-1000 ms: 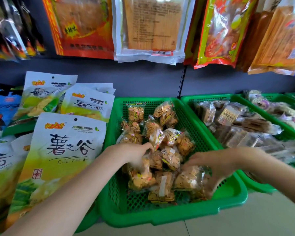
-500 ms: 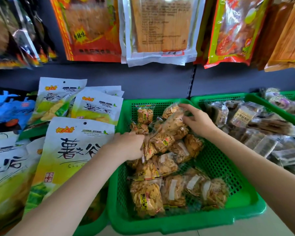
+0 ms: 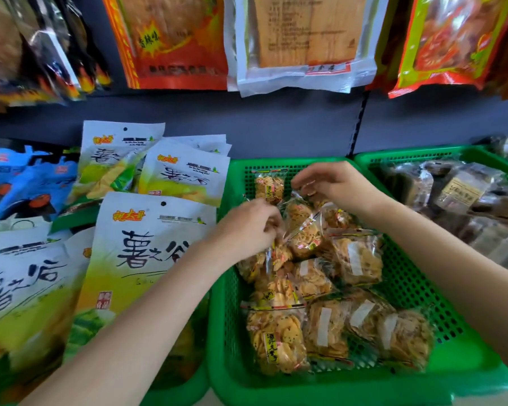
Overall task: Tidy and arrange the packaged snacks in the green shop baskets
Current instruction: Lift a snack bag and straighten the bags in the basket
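A green shop basket in the middle holds several clear packets of golden cracker snacks. My left hand is at the basket's left side, fingers pinched on the clear wrapper edge of a cracker packet in the middle of the pile. My right hand hovers over the far part of the basket, fingers curled on the top of another cracker packet. One packet stands upright against the far wall. The basket's right half is bare mesh.
A second green basket at the right holds dark wrapped snacks. Large white-and-green chip bags lean at the left, blue bags beyond them. Big packets hang from the dark wall above.
The view has shifted closer to the basket. My left hand moved right and took hold of a wrapper edge; my right hand stayed at the far packets, fingers now curled on one.
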